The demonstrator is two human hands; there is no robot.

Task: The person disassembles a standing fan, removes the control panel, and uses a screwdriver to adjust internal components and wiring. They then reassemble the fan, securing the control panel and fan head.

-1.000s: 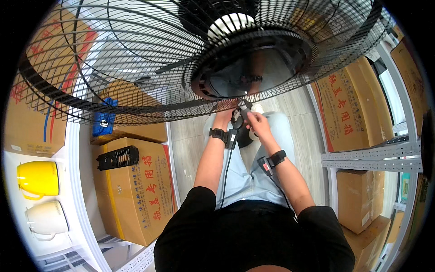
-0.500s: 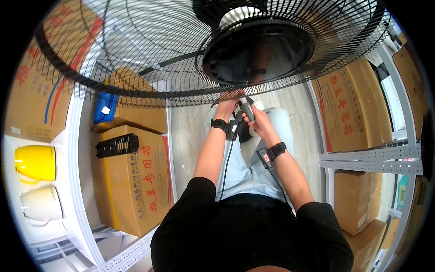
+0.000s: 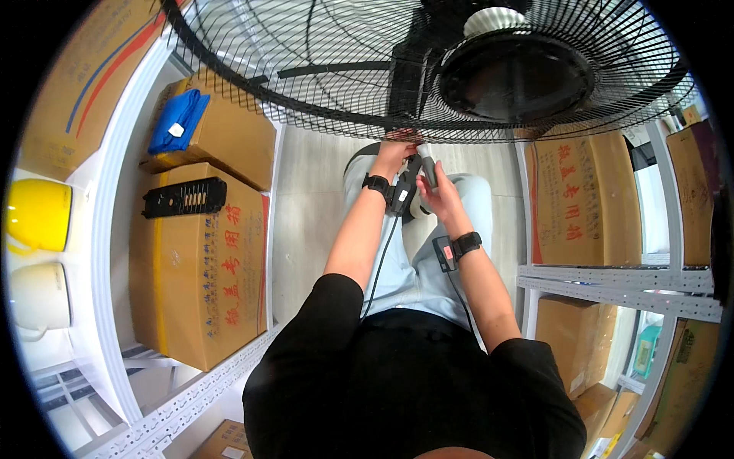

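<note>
A large black fan with a wire cage fills the top of the view, above both hands. My right hand is closed loosely on a grey cylindrical tool with a pale upper end; I cannot make out its exact kind. Beside it, my left hand reaches up to the lower rim of the cage, and its fingers are mostly hidden there. Each wrist wears a black strap, with a small cabled box by the left one and another box by the right.
Metal shelves flank me on both sides. Cardboard boxes fill the left shelf, with a black slotted plastic part and a blue folded item on them. Yellow and white mugs stand farther left. More boxes are at right.
The fan and its cage appear farther right, and the shelves have shifted in view. My right fingers look straighter around the grey tool. My left hand stays near the cage rim.
</note>
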